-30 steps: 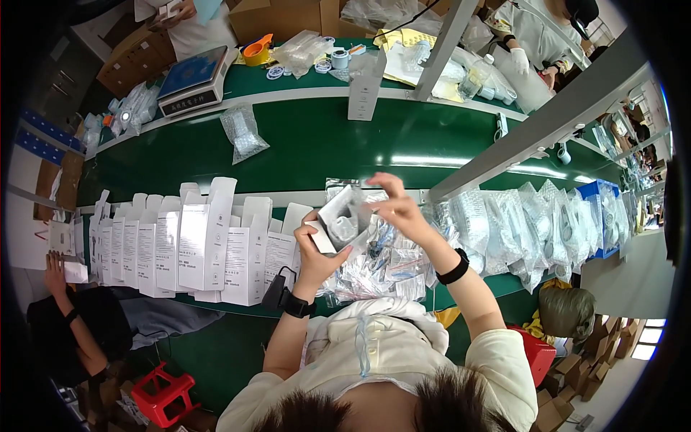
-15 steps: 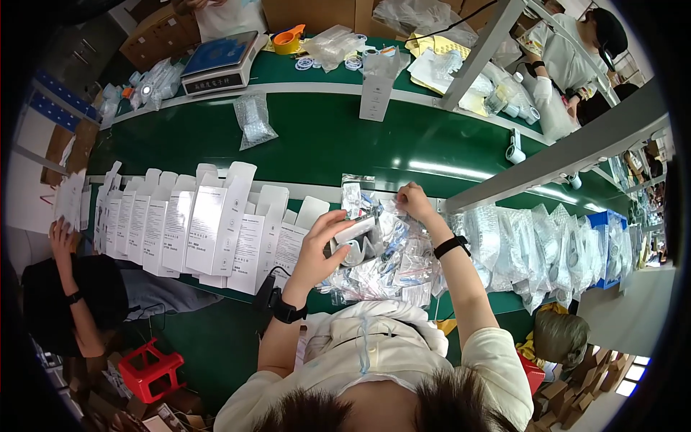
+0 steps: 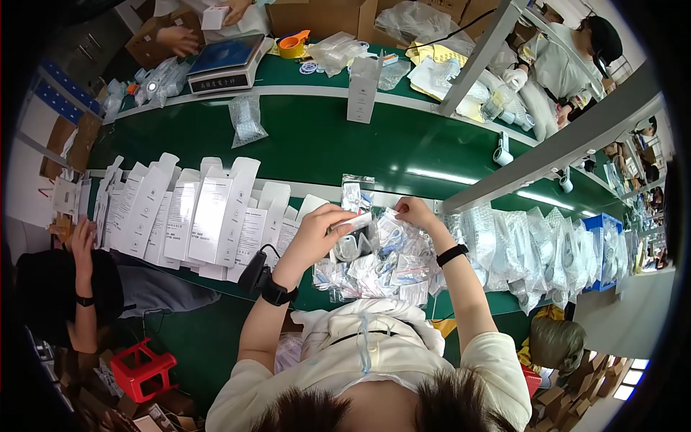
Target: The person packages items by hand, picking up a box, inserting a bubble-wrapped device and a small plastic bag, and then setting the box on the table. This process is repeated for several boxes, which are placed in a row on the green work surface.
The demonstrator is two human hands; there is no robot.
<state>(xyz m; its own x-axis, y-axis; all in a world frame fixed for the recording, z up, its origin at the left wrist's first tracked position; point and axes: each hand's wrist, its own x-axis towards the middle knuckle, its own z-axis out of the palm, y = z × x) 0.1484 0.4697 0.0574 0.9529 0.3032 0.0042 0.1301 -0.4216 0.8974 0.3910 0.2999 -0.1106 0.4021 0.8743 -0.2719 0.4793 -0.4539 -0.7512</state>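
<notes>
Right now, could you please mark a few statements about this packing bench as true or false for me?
1. The left hand holds a small white and grey part over the pile of clear bags. True.
2. The right hand rests on the weighing scale. False: it is at the pile of clear bags; the scale sits across the green belt.
3. A row of open white cartons stands to the left of the left hand. True.
4. Both wrists are bare. False: each wears a black band, the left one and the right one.
5. The red stool stands on the belt. False: it is on the floor at lower left.
</notes>
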